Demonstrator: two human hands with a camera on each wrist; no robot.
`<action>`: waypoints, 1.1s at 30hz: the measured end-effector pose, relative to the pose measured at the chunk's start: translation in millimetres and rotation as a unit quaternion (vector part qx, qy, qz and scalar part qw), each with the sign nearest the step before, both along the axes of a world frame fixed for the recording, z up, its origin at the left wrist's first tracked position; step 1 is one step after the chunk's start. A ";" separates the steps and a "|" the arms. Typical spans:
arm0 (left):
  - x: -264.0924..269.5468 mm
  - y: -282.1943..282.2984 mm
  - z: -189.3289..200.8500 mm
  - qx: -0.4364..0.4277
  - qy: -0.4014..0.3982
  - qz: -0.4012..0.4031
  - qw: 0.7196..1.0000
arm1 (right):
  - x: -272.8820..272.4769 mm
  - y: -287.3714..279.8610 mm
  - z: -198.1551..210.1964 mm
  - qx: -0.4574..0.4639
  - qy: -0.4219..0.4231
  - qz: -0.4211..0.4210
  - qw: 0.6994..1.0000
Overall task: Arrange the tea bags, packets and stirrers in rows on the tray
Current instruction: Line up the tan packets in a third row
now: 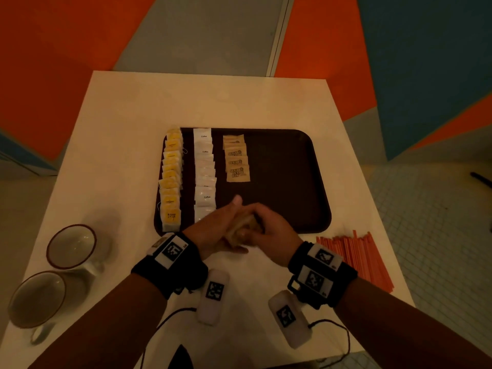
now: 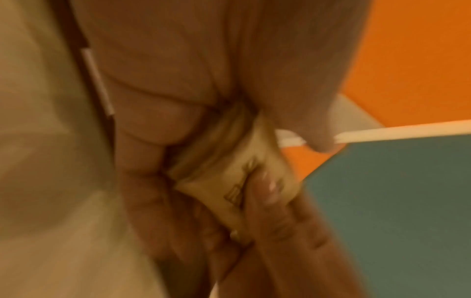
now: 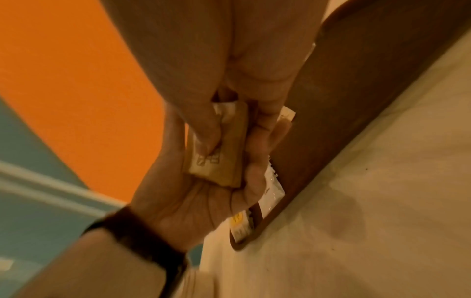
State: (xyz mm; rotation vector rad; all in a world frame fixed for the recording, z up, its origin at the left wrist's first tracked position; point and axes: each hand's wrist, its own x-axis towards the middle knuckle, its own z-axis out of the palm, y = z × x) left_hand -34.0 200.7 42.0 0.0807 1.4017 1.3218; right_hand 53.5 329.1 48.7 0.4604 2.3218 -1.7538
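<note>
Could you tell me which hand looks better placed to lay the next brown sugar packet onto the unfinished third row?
Right. The left hand cradles the stack of brown packets, while the right hand pinches the top one and lies nearer the brown row.

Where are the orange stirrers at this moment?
In the head view, the orange stirrers lie on the white table, off the brown tray, beside its near right corner.

Both hands [image 1: 239, 230] around brown packets [image 1: 241, 229] over the tray's [image 1: 292, 182] near edge.

Dim, warm orange light; both wrist views blurred, head view's edges bowed.
</note>
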 end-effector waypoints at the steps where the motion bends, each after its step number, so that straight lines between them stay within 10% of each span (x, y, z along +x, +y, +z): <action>1: -5.3 0.4 1.0 -0.009 0.003 0.041 0.999 | -5.0 5.3 -2.3 -0.018 -0.004 -0.055 0.998; 10: -46.0 27.3 -39.0 -0.051 0.154 0.148 0.976 | -69.7 25.0 -48.1 -0.112 -0.048 -0.173 0.977; 33: -68.9 47.0 -46.4 -0.183 0.420 -0.008 0.889 | -103.4 50.1 -76.8 0.177 -0.117 -0.120 0.970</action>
